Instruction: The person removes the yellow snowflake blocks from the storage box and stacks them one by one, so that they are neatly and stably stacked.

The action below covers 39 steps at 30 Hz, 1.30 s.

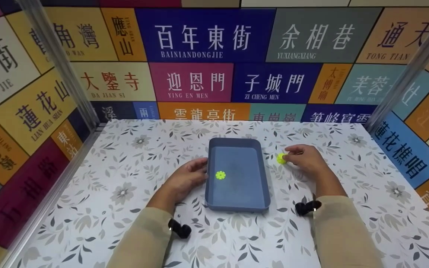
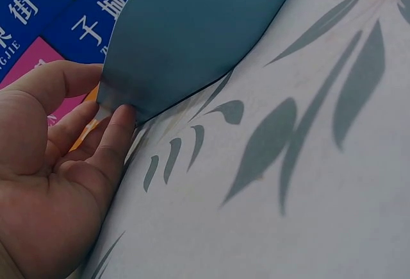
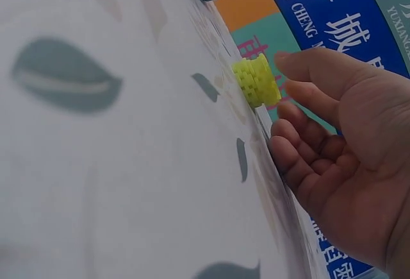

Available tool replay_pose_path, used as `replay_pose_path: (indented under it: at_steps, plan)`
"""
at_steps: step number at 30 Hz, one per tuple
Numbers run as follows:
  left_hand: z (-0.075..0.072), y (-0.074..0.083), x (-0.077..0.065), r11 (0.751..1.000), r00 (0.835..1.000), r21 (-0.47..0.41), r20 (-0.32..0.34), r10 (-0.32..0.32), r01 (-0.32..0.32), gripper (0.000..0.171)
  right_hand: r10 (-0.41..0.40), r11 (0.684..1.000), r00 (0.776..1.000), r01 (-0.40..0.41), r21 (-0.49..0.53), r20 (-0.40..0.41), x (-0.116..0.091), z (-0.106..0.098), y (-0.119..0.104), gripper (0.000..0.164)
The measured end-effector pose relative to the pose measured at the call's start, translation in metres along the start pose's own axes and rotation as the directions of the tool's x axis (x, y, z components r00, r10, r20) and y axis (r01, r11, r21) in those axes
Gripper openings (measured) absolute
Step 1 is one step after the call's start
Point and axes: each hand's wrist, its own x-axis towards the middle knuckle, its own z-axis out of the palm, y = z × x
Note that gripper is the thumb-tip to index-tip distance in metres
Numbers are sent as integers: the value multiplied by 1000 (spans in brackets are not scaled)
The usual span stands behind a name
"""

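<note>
A blue-grey rectangular tray sits on the table, with one small yellow-green snowflake-shaped disc lying inside it. My left hand rests its fingertips against the tray's left wall; in the left wrist view, the fingers touch the tray's outer side low down. Right of the tray is a short stack of yellow-green snowflake discs on the table. My right hand is beside that stack, thumb and fingertips close to it and loosely bent. Whether they touch the discs is hard to tell.
A white tablecloth with grey leaves and flowers covers the table. Upright panels with coloured lettered blocks stand at the back and both sides. Transparent corner posts join them. A small black device is worn on each wrist.
</note>
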Motion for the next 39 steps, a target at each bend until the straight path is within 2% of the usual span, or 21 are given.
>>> replay_pose_path:
  at_steps: [4, 8, 14, 17, 22, 27, 33, 39]
  plan:
    - [0, 0, -1, 1000, 1000, -3, 4, 4, -4, 75, 41, 998, 997, -38, 40, -60, -1, -3, -8, 53]
    - [1, 1, -1, 1000, 1000, -1, -4, 0, 0, 74, 48, 995, 996, -42, 88, -74, -4, -4, -25, 54]
    - [0, 1, -2, 1000, 1000, -15, 2, 2, -2, 74, -79, 992, 996, 82, 94, -28, -10, 5, -56, 46]
    - [0, 1, -2, 1000, 1000, -18, 6, 1, -1, 73, -127, 983, 992, 127, 131, -8, -15, 14, -73, 41]
    - [-1, 0, -2, 1000, 1000, -20, 6, -5, 6, 73, -198, 967, 975, 178, 181, 100, -19, 36, -97, 39]
    - [-2, 0, 0, 1000, 1000, -11, 15, 2, -2, 73, -214, 971, 939, 172, 169, 271, -16, 54, -118, 38]
    - [-2, 0, 2, 1000, 1000, 6, 2, 7, -7, 72, -223, 975, 863, 197, 104, 453, -6, 68, -143, 36]
    - [-2, 1, 0, 1000, 1000, 28, -15, -5, 6, 72, -207, 974, 800, 220, 45, 564, 12, 87, -157, 41]
